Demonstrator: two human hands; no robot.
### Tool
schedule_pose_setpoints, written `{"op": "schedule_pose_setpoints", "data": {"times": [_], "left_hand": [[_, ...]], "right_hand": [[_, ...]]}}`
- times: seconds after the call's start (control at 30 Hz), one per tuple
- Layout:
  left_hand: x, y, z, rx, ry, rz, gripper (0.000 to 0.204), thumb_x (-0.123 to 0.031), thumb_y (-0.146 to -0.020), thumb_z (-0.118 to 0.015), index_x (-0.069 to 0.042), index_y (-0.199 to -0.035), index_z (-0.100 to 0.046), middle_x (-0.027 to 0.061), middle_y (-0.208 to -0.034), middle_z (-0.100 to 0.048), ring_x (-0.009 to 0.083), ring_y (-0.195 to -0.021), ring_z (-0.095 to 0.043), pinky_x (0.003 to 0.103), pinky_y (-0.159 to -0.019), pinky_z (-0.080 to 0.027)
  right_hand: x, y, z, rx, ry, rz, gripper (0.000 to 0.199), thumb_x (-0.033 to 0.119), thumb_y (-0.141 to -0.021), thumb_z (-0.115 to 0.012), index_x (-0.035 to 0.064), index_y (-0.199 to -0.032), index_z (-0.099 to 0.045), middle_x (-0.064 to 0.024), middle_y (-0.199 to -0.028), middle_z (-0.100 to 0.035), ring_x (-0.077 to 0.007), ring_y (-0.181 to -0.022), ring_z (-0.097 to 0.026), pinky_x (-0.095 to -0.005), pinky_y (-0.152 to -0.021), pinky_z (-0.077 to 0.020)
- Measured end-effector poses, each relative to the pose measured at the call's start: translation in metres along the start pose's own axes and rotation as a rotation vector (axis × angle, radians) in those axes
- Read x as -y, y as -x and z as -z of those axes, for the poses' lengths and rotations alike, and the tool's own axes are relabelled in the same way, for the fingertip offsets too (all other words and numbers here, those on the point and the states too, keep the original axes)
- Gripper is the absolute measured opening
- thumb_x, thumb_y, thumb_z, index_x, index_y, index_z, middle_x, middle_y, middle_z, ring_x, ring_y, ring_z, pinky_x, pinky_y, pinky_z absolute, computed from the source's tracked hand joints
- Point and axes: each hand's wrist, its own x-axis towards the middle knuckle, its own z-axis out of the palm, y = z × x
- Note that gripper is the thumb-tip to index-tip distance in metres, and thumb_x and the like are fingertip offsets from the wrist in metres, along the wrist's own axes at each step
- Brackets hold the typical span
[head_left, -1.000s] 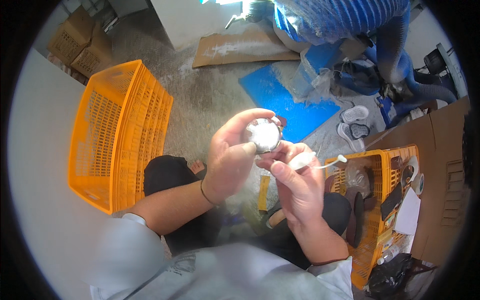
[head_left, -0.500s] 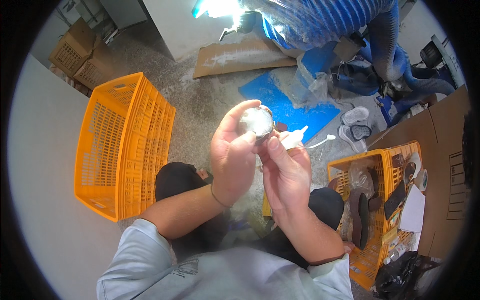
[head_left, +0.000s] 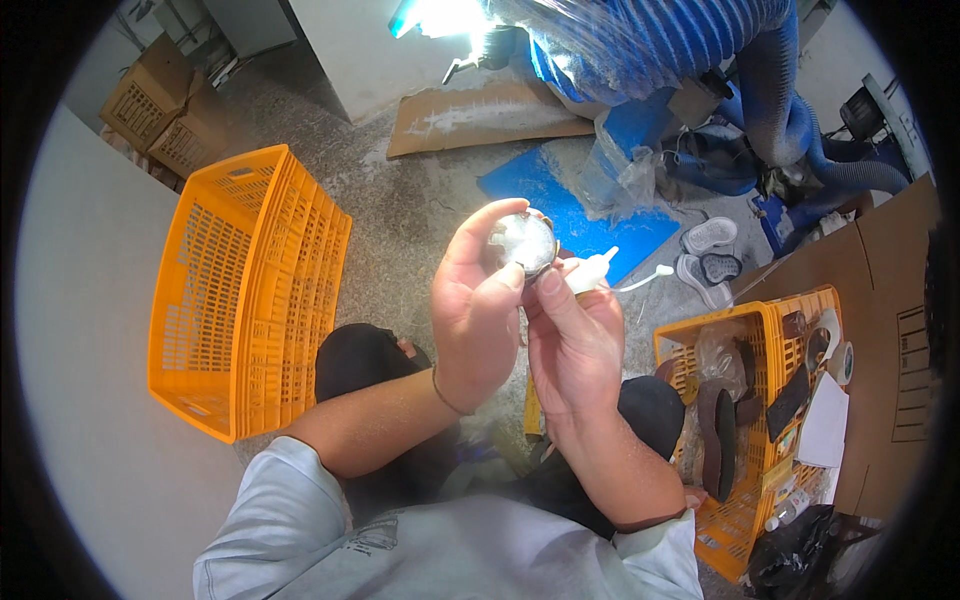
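Observation:
My left hand [head_left: 478,312] holds up a small round shiny metal part [head_left: 524,241] between thumb and fingers, in front of me at chest height. My right hand [head_left: 572,342] is right beside it, gripping a small white squeeze bottle [head_left: 588,272] with a thin nozzle that points right; its fingertips touch the rim of the round part. Both forearms rise from the lower edge, over my knees in black trousers.
An empty orange plastic crate [head_left: 245,290] stands at my left. A second orange crate [head_left: 745,400] at my right holds dark flat pieces and clutter. Blue sheet [head_left: 575,205], cardboard [head_left: 480,115], blue ribbed hoses [head_left: 790,110] and a cardboard box [head_left: 900,300] lie beyond on the gritty floor.
Both hands rose a little with the round part and the bottle, staying together. The view shifted, so the left crate shows more fully.

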Motion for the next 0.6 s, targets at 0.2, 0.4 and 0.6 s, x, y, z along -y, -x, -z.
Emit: {"op": "schedule_pose_setpoints", "data": {"times": [0.2, 0.4, 0.6], "left_hand": [[0.0031, 0.0021, 0.0022, -0.036, -0.071, -0.023, 0.059, -0.01, -0.085, -0.048, 0.004, -0.142, -0.044, 0.0177, -0.127, -0.059, 0.0252, -0.116, -0.061, 0.039, -0.106, -0.049], [0.0071, 0.0051, 0.0041, -0.062, -0.153, -0.068, 0.059, -0.008, -0.083, -0.046, 0.003, -0.141, -0.045, 0.0155, -0.125, -0.06, 0.0212, -0.111, -0.062, 0.035, -0.103, -0.05], [0.0092, 0.005, 0.0041, -0.068, -0.2, -0.111, 0.06, -0.009, -0.082, -0.047, 0.002, -0.141, -0.045, 0.014, -0.123, -0.06, 0.0196, -0.109, -0.061, 0.034, -0.101, -0.05]], "right_hand": [[-0.0039, -0.0012, 0.0023, 0.014, 0.013, 0.012, 0.026, 0.012, -0.099, -0.068, -0.0012, -0.12, -0.06, -0.0101, -0.116, -0.065, -0.0176, -0.105, -0.064, -0.0324, -0.096, -0.0505], [-0.003, 0.0018, 0.0007, -0.017, 0.038, -0.009, 0.021, 0.012, -0.099, -0.068, 0.0002, -0.115, -0.06, -0.009, -0.111, -0.066, -0.0182, -0.099, -0.066, -0.0327, -0.091, -0.0529], [-0.0022, 0.0033, 0.0017, -0.034, 0.024, 0.014, 0.03, 0.0, -0.095, -0.067, -0.0065, -0.123, -0.06, -0.0133, -0.118, -0.068, -0.0195, -0.104, -0.067, -0.0328, -0.092, -0.054]]}}
